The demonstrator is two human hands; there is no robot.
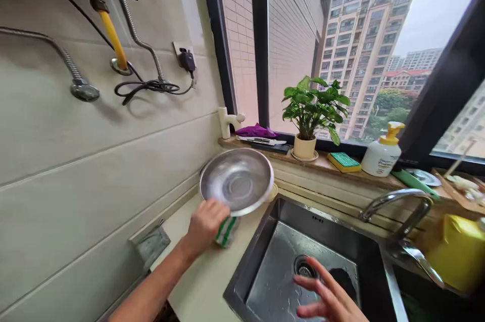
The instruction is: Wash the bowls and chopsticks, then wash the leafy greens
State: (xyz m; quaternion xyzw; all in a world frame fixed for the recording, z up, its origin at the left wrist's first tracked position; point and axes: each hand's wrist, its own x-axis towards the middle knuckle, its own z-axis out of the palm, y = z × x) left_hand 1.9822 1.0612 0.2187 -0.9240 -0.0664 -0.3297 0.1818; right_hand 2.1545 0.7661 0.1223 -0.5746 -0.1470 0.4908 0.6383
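My left hand is closed on the near rim of a round metal colander, which tilts over the counter left of the sink. Below the colander lies a green-and-white striped cloth or packet, partly hidden by the hand. Over the steel sink hovers my right hand, its fingers spread and nothing in them. Water drops wet the basin floor, and a dark round patch lies beside the drain.
On the windowsill stand a potted plant, a green-and-yellow sponge and a white pump bottle. A chrome faucet rises at the sink's right. Left, a grey cloth hangs by the tiled wall.
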